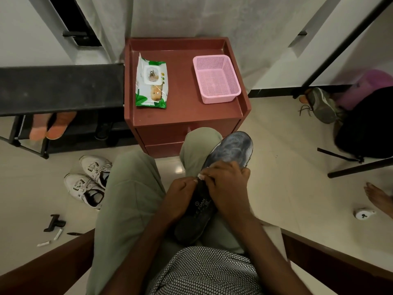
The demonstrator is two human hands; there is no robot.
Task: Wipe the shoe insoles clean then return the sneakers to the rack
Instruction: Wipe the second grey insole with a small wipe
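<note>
A grey sneaker (232,149) lies on my lap with its toe pointing away. A dark insole (194,220) sticks out of its opening toward me. My left hand (179,198) grips the insole's left edge, fingers curled. My right hand (227,186) curls over the sneaker's opening and the insole's top end. A small white bit shows between my fingertips; I cannot tell what it is. A pack of wet wipes (151,81) lies on the red-brown bedside cabinet (185,116) ahead. A black shoe rack (59,88) stands at the left, with orange soles (53,126) on a lower shelf.
A pink basket (217,78) sits on the cabinet's right side. A pair of white sneakers (90,179) lies on the floor by my left knee. Another grey sneaker (321,105), a black bag (365,124) and a person's bare foot (378,196) are at the right. Small black tools (54,223) lie on the floor at the left.
</note>
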